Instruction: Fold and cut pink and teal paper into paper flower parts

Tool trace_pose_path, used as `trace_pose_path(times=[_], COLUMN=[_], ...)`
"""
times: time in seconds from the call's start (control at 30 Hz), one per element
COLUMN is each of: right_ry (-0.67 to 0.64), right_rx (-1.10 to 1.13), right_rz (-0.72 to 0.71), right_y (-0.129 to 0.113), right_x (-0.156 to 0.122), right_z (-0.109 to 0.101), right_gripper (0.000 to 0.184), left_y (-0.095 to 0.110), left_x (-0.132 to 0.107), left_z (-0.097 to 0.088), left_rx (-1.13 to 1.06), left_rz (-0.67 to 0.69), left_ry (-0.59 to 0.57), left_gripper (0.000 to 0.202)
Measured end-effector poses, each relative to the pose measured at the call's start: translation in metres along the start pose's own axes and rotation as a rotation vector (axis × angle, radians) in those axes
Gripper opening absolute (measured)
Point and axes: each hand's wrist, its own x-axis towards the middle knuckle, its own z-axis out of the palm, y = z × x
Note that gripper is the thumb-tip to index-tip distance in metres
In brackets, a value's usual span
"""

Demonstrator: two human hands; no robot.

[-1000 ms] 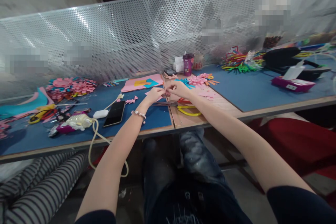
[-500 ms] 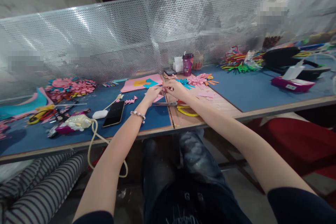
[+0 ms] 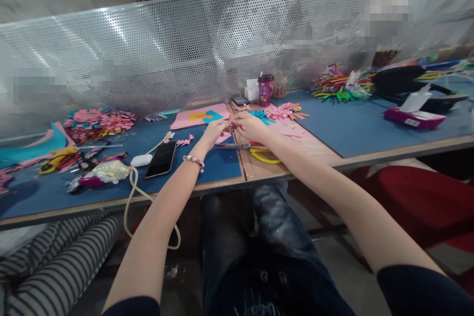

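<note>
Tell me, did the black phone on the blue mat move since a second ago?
No. The black phone lies in the same spot on the blue mat, right beside the white earbud case, just as before.

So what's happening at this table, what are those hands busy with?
A person seated at a blue-topped table has both hands together over it. The left hand and the right hand pinch a small pink paper piece between their fingertips. Scissors lie just under the hands, with yellow handles beside them. A black phone rests to the left, and pink paper flowers sit just beyond the hands. Someone in striped clothing sits alongside.
</note>
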Motion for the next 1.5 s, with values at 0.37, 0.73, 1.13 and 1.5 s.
trace_pose_path(times=[0.37,0.73,1.13,1.5], right_ry=[0.067,-0.005,-0.023,-0.02], right_rx=[0.526,0.525,0.392,0.366], right_rz=[0.398,0.371,0.331,0.344], right_y=[0.001,0.007,0.009,0.01], right_x=[0.006,0.003,0.002,0.002], right_z=[-0.007,-0.003,0.006,0.008], right_gripper=[0.027,0.017,0.016,0.018], left_y=[0.008,0.013,-0.003,0.002], left_x=[-0.006,-0.01,0.0,-0.004], left_z=[0.004,0.009,0.007,0.006], left_rx=[0.162,0.213,0.267,0.233], left_rz=[0.05,0.074,0.13,0.116], left_ry=[-0.108,-0.116,-0.125,-0.118], left_gripper=[0.033,0.024,0.028,0.028])
